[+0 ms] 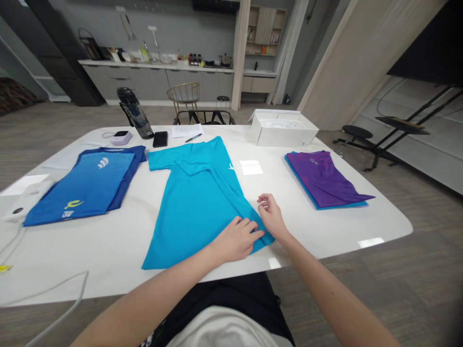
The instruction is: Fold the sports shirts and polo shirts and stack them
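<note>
A turquoise T-shirt (191,207) lies in the middle of the table, its right side folded inward and one sleeve reaching out to the left. My left hand (239,238) rests on the shirt's lower right part, fingers lying over the fabric and slightly bent. Just right of it, my right hand (270,215) is at the shirt's right edge, fingers loosely curled and apart, with nothing visible in them. To the left lie folded blue shirts (90,178), one on another. On the right, a folded purple shirt (321,178) lies on a turquoise one.
At the table's back stand a dark water bottle (134,113) and an open white box (284,129). Between them are a lilac case (121,138), a black phone (160,139), a paper (187,130) and a pen (193,138). A white cable (77,294) hangs over the front left edge.
</note>
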### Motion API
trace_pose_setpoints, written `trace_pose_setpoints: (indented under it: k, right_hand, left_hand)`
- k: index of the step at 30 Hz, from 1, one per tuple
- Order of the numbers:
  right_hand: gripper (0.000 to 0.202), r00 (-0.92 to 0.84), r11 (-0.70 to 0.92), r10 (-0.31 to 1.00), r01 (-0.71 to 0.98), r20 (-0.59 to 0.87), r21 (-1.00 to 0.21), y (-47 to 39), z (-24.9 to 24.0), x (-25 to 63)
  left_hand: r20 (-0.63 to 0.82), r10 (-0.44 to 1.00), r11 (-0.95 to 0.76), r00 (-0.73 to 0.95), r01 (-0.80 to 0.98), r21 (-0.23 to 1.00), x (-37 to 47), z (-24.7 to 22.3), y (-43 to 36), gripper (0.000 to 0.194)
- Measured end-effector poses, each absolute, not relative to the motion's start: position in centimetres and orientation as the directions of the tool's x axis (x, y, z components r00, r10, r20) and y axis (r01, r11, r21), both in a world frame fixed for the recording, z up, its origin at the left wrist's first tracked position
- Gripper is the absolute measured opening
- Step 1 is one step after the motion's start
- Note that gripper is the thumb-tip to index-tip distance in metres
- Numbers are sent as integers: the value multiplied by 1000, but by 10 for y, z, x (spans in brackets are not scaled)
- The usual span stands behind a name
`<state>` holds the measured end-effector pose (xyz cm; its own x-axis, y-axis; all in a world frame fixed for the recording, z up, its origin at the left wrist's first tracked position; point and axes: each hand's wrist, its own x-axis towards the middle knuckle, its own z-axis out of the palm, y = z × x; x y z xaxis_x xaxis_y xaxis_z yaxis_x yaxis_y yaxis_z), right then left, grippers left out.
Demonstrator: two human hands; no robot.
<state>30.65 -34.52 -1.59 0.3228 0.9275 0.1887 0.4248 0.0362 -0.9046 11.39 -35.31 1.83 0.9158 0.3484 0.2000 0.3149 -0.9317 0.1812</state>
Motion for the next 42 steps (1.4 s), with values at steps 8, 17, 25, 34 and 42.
trace_pose_setpoints:
  k: [8, 17, 25, 34, 42]
  right_hand:
    - [24, 282, 7, 946, 483, 163, -876, -387, -21, 336]
    - [61, -38, 198, 975, 600, 219, -775, -428, -4, 325]
    - [23, 168, 37, 950, 778, 264, -627, -430, -2, 267]
    - [43, -6, 161, 952, 860, 307, -484, -443, -5, 270]
    - [37, -132, 257, 943, 872, 306, -416, -454, -13, 270]
  left_hand:
    - [222, 373, -928, 901, 361, 92, 150, 9, -366, 13]
    - [409, 626, -761, 664, 405, 507, 124, 30, -364, 16]
    - [529, 522, -843, 669, 309, 440, 88, 38, -368, 22]
    - [354, 481, -877, 802, 434, 206, 32, 15, -378, 30]
    - [456, 553, -829, 697, 513, 221, 28, 12, -396, 29]
